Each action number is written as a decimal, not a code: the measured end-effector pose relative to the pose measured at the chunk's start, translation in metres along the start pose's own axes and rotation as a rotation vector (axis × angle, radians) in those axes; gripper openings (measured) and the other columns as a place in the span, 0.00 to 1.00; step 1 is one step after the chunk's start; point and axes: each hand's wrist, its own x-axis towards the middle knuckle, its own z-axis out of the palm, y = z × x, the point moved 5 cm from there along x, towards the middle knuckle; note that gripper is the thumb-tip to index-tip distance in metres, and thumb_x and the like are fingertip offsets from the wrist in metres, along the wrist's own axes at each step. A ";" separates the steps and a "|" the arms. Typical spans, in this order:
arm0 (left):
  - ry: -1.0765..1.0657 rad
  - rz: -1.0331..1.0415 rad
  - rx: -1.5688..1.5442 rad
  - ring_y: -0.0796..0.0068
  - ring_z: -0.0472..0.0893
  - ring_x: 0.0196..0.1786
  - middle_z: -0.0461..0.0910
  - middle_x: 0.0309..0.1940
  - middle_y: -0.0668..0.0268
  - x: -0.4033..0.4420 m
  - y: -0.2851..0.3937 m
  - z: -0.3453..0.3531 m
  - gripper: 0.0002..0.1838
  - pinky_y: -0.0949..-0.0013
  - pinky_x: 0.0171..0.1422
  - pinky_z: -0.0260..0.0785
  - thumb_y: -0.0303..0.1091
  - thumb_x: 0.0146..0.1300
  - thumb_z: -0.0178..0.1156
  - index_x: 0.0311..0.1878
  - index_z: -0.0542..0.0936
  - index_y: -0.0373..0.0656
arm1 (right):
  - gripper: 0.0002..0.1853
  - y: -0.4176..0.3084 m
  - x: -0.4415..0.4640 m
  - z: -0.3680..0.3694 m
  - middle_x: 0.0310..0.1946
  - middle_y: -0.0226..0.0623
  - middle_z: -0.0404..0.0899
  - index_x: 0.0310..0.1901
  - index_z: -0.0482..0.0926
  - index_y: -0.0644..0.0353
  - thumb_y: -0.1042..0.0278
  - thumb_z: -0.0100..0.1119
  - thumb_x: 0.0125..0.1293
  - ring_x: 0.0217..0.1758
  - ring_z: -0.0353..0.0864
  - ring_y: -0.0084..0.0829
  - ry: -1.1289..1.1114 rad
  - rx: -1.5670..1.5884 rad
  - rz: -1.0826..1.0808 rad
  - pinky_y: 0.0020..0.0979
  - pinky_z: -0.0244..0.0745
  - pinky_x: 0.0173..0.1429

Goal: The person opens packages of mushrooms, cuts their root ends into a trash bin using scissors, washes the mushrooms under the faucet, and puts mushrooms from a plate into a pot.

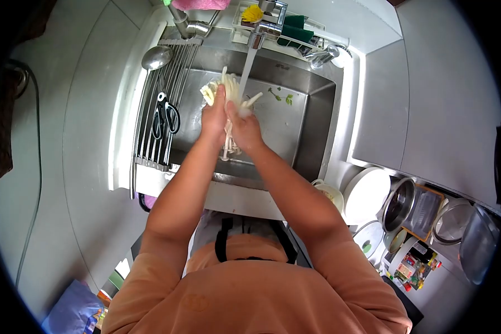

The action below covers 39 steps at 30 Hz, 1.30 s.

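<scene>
Under the running faucet (256, 39), a bunch of long white mushrooms (229, 143) is held over the steel sink (278, 125). My left hand (214, 117) grips it from the left, thumb pointing up along the stems. From the right, my right hand (245, 128) is wrapped round the same bunch, with water splashing over its fingers. Small caps hang below the hands, while pale stem ends spread out above them. The palms and most fingertips are hidden.
Green leaf scraps (281, 96) lie on the sink floor. Left, a rolling drying rack (147, 139) bears black-handled scissors (166, 116) and a ladle (157, 57). A caddy behind the faucet holds a yellow brush (252, 13) and green scouring pads (295, 32). White bowls (367, 195) stand at right.
</scene>
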 end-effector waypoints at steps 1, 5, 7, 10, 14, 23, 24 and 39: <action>0.063 0.006 -0.001 0.71 0.81 0.38 0.80 0.40 0.60 0.003 0.001 0.000 0.25 0.68 0.41 0.74 0.50 0.64 0.59 0.49 0.76 0.35 | 0.24 0.004 0.000 0.001 0.45 0.43 0.80 0.54 0.74 0.64 0.51 0.54 0.67 0.47 0.79 0.34 0.073 0.096 -0.006 0.34 0.72 0.50; 0.033 0.163 -0.060 0.69 0.81 0.36 0.79 0.39 0.56 0.004 -0.005 0.004 0.22 0.68 0.37 0.75 0.46 0.64 0.60 0.47 0.77 0.33 | 0.22 0.018 0.003 0.003 0.44 0.40 0.79 0.54 0.73 0.65 0.56 0.57 0.66 0.44 0.78 0.29 0.091 0.427 0.020 0.31 0.73 0.48; -0.035 0.122 -0.021 0.68 0.82 0.37 0.79 0.38 0.57 0.005 -0.013 0.003 0.18 0.68 0.38 0.76 0.41 0.65 0.58 0.48 0.76 0.33 | 0.22 0.019 0.001 -0.005 0.45 0.36 0.79 0.55 0.73 0.63 0.59 0.60 0.64 0.44 0.78 0.24 0.048 0.486 0.058 0.26 0.74 0.46; -0.110 0.049 -0.091 0.67 0.82 0.37 0.79 0.38 0.58 -0.002 -0.018 0.014 0.15 0.66 0.41 0.77 0.36 0.66 0.55 0.49 0.75 0.34 | 0.24 0.039 0.000 -0.015 0.47 0.36 0.77 0.59 0.67 0.62 0.57 0.58 0.67 0.45 0.78 0.23 0.038 0.589 0.241 0.26 0.75 0.47; -0.098 -0.006 -0.129 0.69 0.80 0.42 0.79 0.41 0.59 -0.008 -0.015 0.025 0.20 0.67 0.45 0.75 0.43 0.65 0.58 0.51 0.74 0.35 | 0.22 0.038 0.002 -0.016 0.47 0.36 0.77 0.60 0.67 0.62 0.60 0.54 0.69 0.45 0.78 0.22 0.113 0.584 0.079 0.25 0.75 0.47; -0.381 -0.018 -0.360 0.58 0.71 0.60 0.69 0.61 0.55 -0.004 0.026 0.013 0.43 0.54 0.66 0.63 0.71 0.62 0.40 0.66 0.62 0.42 | 0.32 -0.041 0.025 0.008 0.51 0.52 0.74 0.58 0.66 0.65 0.50 0.58 0.58 0.49 0.80 0.46 0.040 -0.478 -0.113 0.39 0.74 0.54; -0.350 0.034 -0.437 0.56 0.68 0.63 0.67 0.62 0.55 0.008 0.020 0.002 0.44 0.50 0.68 0.60 0.72 0.61 0.40 0.66 0.62 0.43 | 0.31 -0.061 0.022 0.012 0.52 0.50 0.75 0.58 0.66 0.66 0.52 0.57 0.59 0.49 0.80 0.45 -0.002 -0.679 -0.055 0.39 0.75 0.54; -0.231 -0.052 -0.079 0.63 0.77 0.52 0.76 0.51 0.56 0.003 0.024 0.041 0.31 0.62 0.57 0.70 0.56 0.68 0.49 0.59 0.69 0.35 | 0.24 -0.005 0.036 -0.007 0.50 0.41 0.76 0.60 0.66 0.63 0.62 0.56 0.65 0.50 0.77 0.31 -0.034 0.499 0.186 0.32 0.75 0.50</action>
